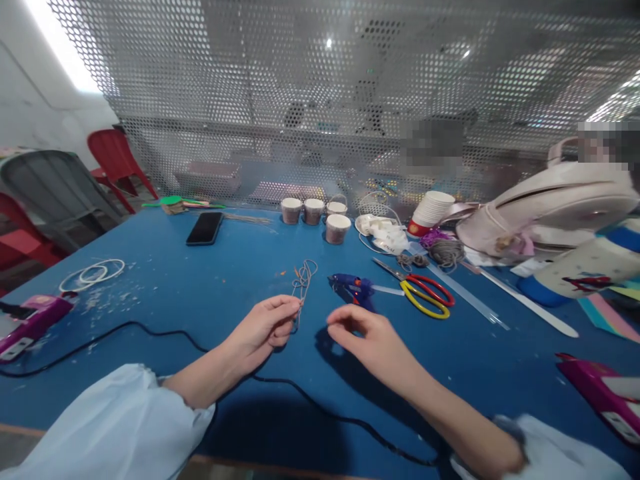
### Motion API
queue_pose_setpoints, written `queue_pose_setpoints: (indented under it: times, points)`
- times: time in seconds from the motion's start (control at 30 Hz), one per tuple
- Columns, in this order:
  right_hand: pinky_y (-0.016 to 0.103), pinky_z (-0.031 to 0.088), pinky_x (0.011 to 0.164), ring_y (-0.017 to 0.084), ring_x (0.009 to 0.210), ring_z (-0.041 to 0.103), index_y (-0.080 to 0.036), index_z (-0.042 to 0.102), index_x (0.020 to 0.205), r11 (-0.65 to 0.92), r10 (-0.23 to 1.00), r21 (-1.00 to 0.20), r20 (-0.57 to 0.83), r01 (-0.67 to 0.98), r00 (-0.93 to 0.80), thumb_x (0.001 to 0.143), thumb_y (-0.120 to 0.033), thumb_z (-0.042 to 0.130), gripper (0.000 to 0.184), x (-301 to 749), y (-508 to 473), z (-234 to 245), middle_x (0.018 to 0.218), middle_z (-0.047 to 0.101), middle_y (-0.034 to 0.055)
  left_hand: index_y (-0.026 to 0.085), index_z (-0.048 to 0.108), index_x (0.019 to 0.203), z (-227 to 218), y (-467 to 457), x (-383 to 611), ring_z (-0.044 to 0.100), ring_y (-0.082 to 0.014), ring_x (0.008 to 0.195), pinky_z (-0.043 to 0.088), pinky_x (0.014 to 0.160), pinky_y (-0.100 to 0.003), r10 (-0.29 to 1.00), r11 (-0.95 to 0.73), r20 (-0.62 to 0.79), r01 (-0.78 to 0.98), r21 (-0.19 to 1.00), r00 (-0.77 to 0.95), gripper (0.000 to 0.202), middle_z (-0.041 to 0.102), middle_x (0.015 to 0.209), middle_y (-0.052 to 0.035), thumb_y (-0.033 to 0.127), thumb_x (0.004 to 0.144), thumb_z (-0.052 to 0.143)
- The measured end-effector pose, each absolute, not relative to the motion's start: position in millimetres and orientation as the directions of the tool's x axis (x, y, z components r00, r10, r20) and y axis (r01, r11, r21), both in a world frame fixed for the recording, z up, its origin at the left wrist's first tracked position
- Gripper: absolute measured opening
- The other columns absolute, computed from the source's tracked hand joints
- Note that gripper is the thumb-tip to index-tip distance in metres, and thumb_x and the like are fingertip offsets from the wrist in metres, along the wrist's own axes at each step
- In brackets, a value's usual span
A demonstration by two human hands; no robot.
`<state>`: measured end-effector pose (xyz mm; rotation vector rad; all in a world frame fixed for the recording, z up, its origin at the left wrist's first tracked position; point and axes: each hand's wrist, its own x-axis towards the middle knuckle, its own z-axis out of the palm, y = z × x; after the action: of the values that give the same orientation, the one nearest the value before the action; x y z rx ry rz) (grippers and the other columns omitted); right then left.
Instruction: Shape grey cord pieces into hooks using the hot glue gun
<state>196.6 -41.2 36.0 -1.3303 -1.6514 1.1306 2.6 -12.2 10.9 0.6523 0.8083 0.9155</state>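
Observation:
My left hand (pixel 267 328) pinches a looped length of thin grey cord (pixel 306 270) between thumb and fingertips, just above the blue table (pixel 240 267). Its loops stick up past the fingers and a strand hangs below them. To the right, my right hand (pixel 363 333) is raised, thumb and forefinger brought together in a pinch; whether a strand lies between them cannot be made out. Behind that hand lies a blue glue gun (pixel 353 285) with a clear stick in its back. Scissors (pixel 427 293) with red and yellow handles lie beside it.
Several small cups (pixel 338 229) stand at the back, with a phone (pixel 205 229) to their left. Grey yarn (pixel 447 252), stacked paper cups (pixel 433 208) and a pale bag (pixel 545 207) occupy the right. A black cable (pixel 310 400) crosses the front; a power strip (pixel 37 320) sits left.

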Motion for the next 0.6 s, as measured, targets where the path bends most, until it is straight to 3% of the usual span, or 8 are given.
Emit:
queue_pose_setpoints:
  times: [0.13,0.3,0.6]
  points:
    - [0.025,0.039,0.062,0.01,0.062,0.05,-0.018,0.065,0.076,-0.14,0.968,-0.99,-0.143,0.025,-0.205,0.068,-0.027,0.069,0.013,165,-19,14,0.066,0.058,-0.0024,0.012,0.061,0.079,5,-12,3,0.025,0.0008,0.037,0.01,0.036,-0.015,0.889,0.441,-0.319,-0.429,0.788,0.327,0.023,0.036,0.051,0.0088,0.027,0.067,0.074]
    - [0.023,0.039,0.057,0.009,0.059,0.051,-0.016,0.065,0.075,-0.304,0.936,-0.911,-0.231,-0.278,-0.266,0.065,-0.029,0.074,0.019,153,-10,1,0.064,0.059,-0.0021,0.012,0.064,0.081,1,-12,5,0.024,0.0002,0.036,0.01,0.036,-0.015,0.908,0.412,-0.329,-0.415,0.811,0.258,0.027,0.035,0.045,0.0098,0.028,0.064,0.077]
    - [0.019,0.039,0.051,0.007,0.056,0.052,-0.014,0.065,0.072,-0.476,0.876,-0.757,-0.367,-0.447,-0.311,0.059,-0.023,0.079,0.022,149,-11,-2,0.059,0.058,-0.0033,0.013,0.062,0.082,-1,-14,10,0.025,0.0003,0.035,0.012,0.036,-0.015,0.925,0.376,-0.316,-0.394,0.839,0.21,0.029,0.039,0.044,0.0095,0.03,0.064,0.077]
